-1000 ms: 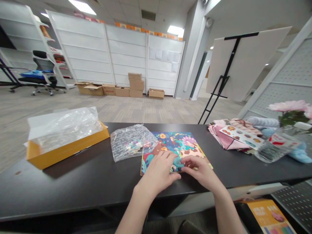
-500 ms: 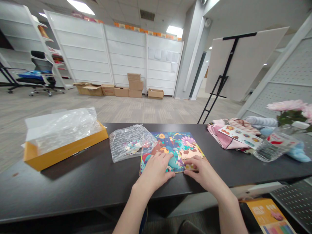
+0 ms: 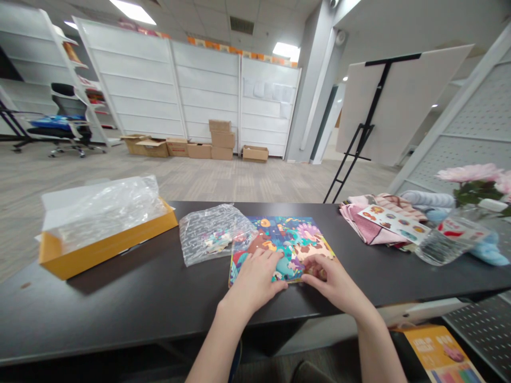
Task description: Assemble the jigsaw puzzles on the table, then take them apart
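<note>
A colourful animal jigsaw puzzle lies on the dark table in front of me. My left hand rests on its lower left part, palm down with the fingers stretched out. At the lower right part, my right hand has its fingers and thumb curled around a brownish puzzle piece, mostly covered by the hand. A clear plastic bag with loose puzzle pieces inside overlaps the puzzle's left side.
A yellow box holding clear plastic wrap stands at the left. To the right lie folded cloths, a sticker sheet and a tilted plastic bottle. Pink flowers and an easel board are beyond.
My right hand's fingers have drawn in and curled more, and the hand has arched up over the puzzle's lower right part. My left hand has hardly moved.
</note>
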Tool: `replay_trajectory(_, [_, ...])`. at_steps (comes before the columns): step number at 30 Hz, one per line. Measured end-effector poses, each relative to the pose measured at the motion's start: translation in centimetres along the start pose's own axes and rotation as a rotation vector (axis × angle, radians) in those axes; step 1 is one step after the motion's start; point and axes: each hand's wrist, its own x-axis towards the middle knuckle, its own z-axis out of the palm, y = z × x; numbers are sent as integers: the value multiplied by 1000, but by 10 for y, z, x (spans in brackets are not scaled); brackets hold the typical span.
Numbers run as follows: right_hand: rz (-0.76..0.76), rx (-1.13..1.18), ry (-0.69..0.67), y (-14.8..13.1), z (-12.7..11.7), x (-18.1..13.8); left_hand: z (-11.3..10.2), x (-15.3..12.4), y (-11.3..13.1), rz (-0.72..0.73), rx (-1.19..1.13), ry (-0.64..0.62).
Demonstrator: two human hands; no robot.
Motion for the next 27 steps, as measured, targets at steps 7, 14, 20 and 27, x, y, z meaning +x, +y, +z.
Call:
replay_trajectory(7, [-7,84,11,1,1,2,3,-2,-5,19,-19,17])
replay_trajectory(14, [-48,142,31,3,4,3,4,-3,-8,46,-38,9])
replay_trajectory(20, [-35,204,21,6,11,7,1,-3,-6,48,-44,-3])
replay_trajectory(27, [-23,184,-14,0,11,9,0,-3,-6,39,-50,8])
